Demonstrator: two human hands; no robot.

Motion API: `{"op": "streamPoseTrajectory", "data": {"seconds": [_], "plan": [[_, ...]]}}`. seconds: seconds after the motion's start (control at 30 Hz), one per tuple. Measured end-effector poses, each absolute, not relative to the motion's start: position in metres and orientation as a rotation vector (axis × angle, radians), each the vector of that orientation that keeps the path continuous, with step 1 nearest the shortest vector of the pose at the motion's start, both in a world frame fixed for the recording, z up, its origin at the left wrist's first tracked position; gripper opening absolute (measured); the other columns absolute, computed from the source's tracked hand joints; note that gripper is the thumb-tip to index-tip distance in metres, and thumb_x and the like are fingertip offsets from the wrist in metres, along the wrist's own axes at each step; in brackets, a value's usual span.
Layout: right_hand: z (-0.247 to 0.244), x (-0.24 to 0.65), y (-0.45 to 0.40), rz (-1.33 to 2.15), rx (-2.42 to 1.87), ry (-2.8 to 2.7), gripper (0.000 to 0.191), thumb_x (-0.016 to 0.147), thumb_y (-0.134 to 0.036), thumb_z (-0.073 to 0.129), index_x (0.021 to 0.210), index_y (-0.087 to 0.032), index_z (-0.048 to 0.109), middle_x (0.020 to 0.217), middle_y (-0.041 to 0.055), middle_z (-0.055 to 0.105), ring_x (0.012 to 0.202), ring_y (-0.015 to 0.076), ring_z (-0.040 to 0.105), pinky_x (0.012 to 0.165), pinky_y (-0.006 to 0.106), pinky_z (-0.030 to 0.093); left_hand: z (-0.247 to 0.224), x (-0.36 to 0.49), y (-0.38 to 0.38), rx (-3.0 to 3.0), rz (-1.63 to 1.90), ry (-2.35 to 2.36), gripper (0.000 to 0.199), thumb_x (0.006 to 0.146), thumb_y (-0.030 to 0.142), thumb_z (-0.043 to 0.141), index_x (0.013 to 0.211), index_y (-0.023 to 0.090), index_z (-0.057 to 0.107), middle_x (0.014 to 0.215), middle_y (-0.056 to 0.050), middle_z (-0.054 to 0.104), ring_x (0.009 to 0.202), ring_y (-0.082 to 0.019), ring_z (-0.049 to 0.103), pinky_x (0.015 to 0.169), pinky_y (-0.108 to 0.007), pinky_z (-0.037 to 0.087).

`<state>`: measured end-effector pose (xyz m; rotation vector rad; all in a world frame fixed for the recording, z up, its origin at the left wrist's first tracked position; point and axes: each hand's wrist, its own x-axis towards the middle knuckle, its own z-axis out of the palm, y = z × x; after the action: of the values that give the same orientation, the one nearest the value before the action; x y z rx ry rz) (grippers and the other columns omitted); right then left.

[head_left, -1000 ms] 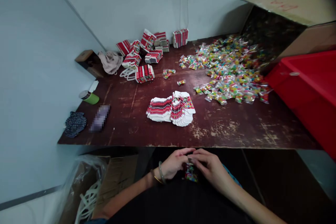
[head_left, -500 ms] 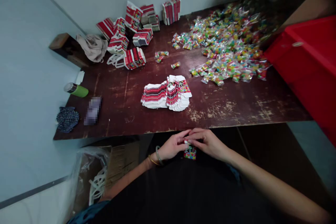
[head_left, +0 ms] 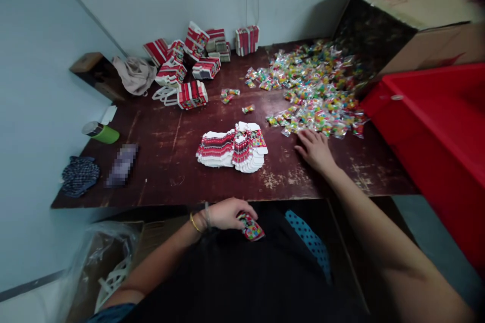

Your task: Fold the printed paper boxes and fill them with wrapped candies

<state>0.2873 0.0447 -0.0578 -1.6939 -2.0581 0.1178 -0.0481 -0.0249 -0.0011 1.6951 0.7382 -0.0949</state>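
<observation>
My left hand (head_left: 231, 213), with bangles at the wrist, grips a small colourful box (head_left: 251, 227) just below the table's front edge. My right hand (head_left: 315, 150) reaches over the table with its fingers spread, its fingertips at the near edge of a pile of wrapped candies (head_left: 318, 91). Nothing shows in that hand. Left of it, a fanned stack of flat red and white boxes (head_left: 233, 147) lies on the dark table (head_left: 159, 156). One loose candy (head_left: 248, 109) and a few more (head_left: 229, 95) lie behind the stack.
Bundles of boxes (head_left: 192, 95) stand at the back left, near a cloth (head_left: 133, 74). A green bottle (head_left: 104, 132) and dark cloth (head_left: 80, 175) lie at the left. On the right are a red bin (head_left: 428, 111) and a cardboard box (head_left: 447, 43). A plastic-lined carton (head_left: 109, 252) is below.
My right hand has left the small box and moved forward and right to the candies. My left hand still holds the box, now further left in view. The camera view has shifted.
</observation>
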Motion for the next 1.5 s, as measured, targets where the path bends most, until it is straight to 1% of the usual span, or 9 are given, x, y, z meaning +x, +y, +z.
{"op": "streamPoseTrajectory", "data": {"seconds": [0.1, 0.27, 0.33, 0.47, 0.6, 0.73, 1.1, 1.33, 1.5], "plan": [[-0.076, 0.275, 0.011, 0.105, -1.671, -2.146, 0.047, 0.093, -0.036, 0.052, 0.133, -0.011, 0.051, 0.138, 0.0201, 0.051, 0.134, 0.0345, 0.038, 0.109, 0.058, 0.029, 0.006, -0.063, -0.020, 1.702, -0.132, 0.847, 0.028, 0.062, 0.010, 0.070, 0.089, 0.017, 0.065, 0.073, 0.005, 0.060, 0.066, -0.009, 0.049, 0.062, -0.019, 0.036], [-0.090, 0.240, -0.082, 0.249, -1.554, -2.103, 0.069, 0.088, -0.042, 0.060, 0.147, -0.017, 0.035, 0.145, 0.0171, 0.044, 0.130, 0.0343, 0.042, 0.104, 0.055, 0.039, -0.007, -0.046, -0.024, 1.060, 0.231, 0.906, 0.037, 0.074, 0.031, 0.070, 0.103, 0.016, 0.052, 0.090, -0.003, 0.066, 0.071, -0.014, 0.064, 0.066, -0.026, 0.049], [-0.088, 0.237, -0.100, 0.363, -1.455, -2.089, 0.050, 0.092, -0.033, 0.056, 0.140, -0.022, 0.045, 0.136, 0.0139, 0.054, 0.120, 0.0308, 0.052, 0.099, 0.051, 0.045, -0.016, -0.028, -0.025, 0.883, 0.376, 0.924, 0.048, 0.072, 0.035, 0.073, 0.111, 0.016, 0.051, 0.101, -0.008, 0.066, 0.074, -0.017, 0.068, 0.068, -0.031, 0.053], [-0.061, 0.230, -0.101, 0.681, -1.358, -1.795, 0.022, 0.096, -0.025, 0.049, 0.114, -0.026, 0.062, 0.109, 0.0079, 0.068, 0.098, 0.0237, 0.064, 0.086, 0.041, 0.053, -0.029, 0.004, -0.027, 0.833, 0.481, 0.986, 0.052, 0.065, 0.033, 0.080, 0.106, 0.012, 0.055, 0.094, -0.009, 0.067, 0.071, -0.018, 0.069, 0.065, -0.031, 0.055], [-0.025, 0.211, -0.074, 0.983, -1.349, -1.343, 0.018, 0.091, -0.036, 0.058, 0.104, -0.024, 0.058, 0.097, 0.0047, 0.068, 0.084, 0.0199, 0.067, 0.074, 0.032, 0.057, -0.029, 0.019, -0.036, 0.843, 0.423, 0.936, 0.055, 0.064, 0.026, 0.079, 0.110, 0.014, 0.052, 0.095, -0.009, 0.068, 0.070, -0.019, 0.069, 0.062, -0.031, 0.055], [-0.017, 0.202, -0.048, 0.971, -1.349, -1.251, 0.018, 0.088, -0.040, 0.062, 0.091, -0.022, 0.059, 0.093, 0.0047, 0.068, 0.080, 0.0191, 0.066, 0.071, 0.031, 0.055, -0.023, 0.020, -0.043, 0.931, 0.413, 0.861, 0.053, 0.068, 0.023, 0.074, 0.116, 0.014, 0.052, 0.095, -0.007, 0.066, 0.076, -0.019, 0.068, 0.062, -0.029, 0.055], [-0.018, 0.198, -0.051, 0.190, -1.424, -2.007, 0.013, 0.090, -0.028, 0.059, 0.088, -0.027, 0.072, 0.108, 0.0074, 0.062, 0.111, 0.0293, 0.051, 0.101, 0.056, 0.033, -0.038, 0.016, -0.056, 0.855, 0.371, 0.879, 0.061, 0.070, 0.015, 0.061, 0.128, 0.020, 0.041, 0.084, -0.001, 0.059, 0.061, -0.013, 0.060, 0.045, -0.020, 0.048], [-0.026, 0.191, -0.052, 0.381, -1.396, -2.030, 0.014, 0.090, -0.032, 0.058, 0.091, -0.028, 0.071, 0.127, 0.0080, 0.056, 0.120, 0.0310, 0.048, 0.096, 0.053, 0.040, -0.029, 0.013, -0.056, 0.944, 0.382, 0.931, 0.046, 0.072, 0.019, 0.060, 0.116, 0.017, 0.047, 0.077, 0.001, 0.057, 0.054, -0.011, 0.056, 0.042, -0.020, 0.044], [-0.013, 0.191, -0.054, 0.559, -1.369, -2.128, 0.017, 0.092, -0.031, 0.055, 0.091, -0.029, 0.073, 0.126, 0.0068, 0.059, 0.124, 0.0310, 0.046, 0.103, 0.057, 0.034, -0.034, 0.016, -0.058, 1.036, 0.411, 0.945, 0.039, 0.072, 0.024, 0.064, 0.108, 0.016, 0.051, 0.071, 0.003, 0.053, 0.055, -0.010, 0.054, 0.042, -0.018, 0.043]]}}
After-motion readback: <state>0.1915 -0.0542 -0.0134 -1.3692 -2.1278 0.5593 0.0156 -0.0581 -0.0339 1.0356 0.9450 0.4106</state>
